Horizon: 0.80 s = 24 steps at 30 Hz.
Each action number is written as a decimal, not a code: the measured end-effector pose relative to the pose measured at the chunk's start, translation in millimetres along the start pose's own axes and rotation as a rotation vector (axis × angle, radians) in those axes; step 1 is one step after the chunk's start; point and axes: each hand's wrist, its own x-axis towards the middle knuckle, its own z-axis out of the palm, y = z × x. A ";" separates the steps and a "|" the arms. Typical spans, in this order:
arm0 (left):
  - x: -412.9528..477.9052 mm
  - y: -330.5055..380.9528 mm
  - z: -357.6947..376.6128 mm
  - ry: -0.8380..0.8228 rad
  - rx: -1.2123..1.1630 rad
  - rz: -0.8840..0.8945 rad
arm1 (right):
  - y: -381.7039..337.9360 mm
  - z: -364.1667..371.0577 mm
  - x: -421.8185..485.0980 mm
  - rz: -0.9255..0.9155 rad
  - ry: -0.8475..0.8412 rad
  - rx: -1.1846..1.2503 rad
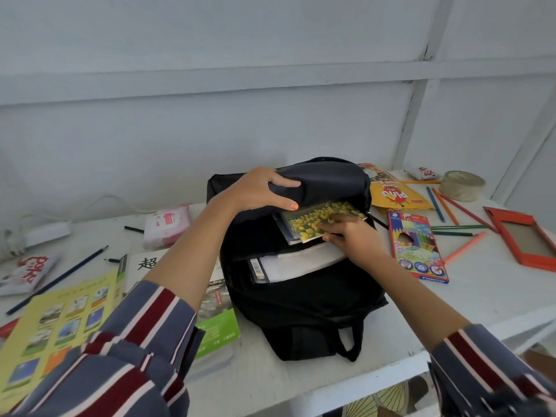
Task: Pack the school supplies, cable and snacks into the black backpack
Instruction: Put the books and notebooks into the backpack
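The black backpack [304, 299] lies on the white table [487, 293] with its main compartment unzipped. My left hand [258, 189] grips the upper flap and holds it up. My right hand [350, 233] holds a small notebook with a yellow flower cover [313, 221], half inside the opening, on top of another thin book. A white book and a dark-spined book [288, 264] sit in the rear pocket. A coloured pencil box [416, 246] lies right of the bag, with loose pencils [460, 248] around it.
Left of the bag lie a green book [218, 326], a yellow leaflet [60, 323], a pink tissue pack [167, 225], a snack pack [27, 273], a dark pencil [57, 279] and a white cable [99, 203]. A yellow snack bag [394, 195], tape roll [463, 185] and orange frame [526, 239] lie right.
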 end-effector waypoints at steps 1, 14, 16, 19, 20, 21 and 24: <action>0.3 0.1 -0.3 -0.002 0.003 -0.001 | -0.5 2.1 0.3 -0.006 0.017 -0.006; -4.1 0.9 2.1 -0.011 0.026 -0.008 | -13.7 7.3 18.3 0.078 0.086 0.039; -5.1 0.5 4.0 -0.011 0.040 -0.011 | -14.6 6.2 19.3 0.071 0.093 0.032; -8.3 1.6 5.8 -0.017 0.062 -0.031 | -15.1 3.7 20.1 0.062 0.079 0.035; -9.8 2.4 6.4 -0.032 0.073 -0.039 | -15.1 2.8 19.0 0.060 0.083 0.046; -11.4 3.2 7.3 -0.053 0.087 -0.050 | -14.7 2.2 17.0 0.059 0.096 0.063; -18.4 8.7 12.5 -0.136 0.138 -0.077 | -13.4 1.3 4.8 0.037 0.160 0.076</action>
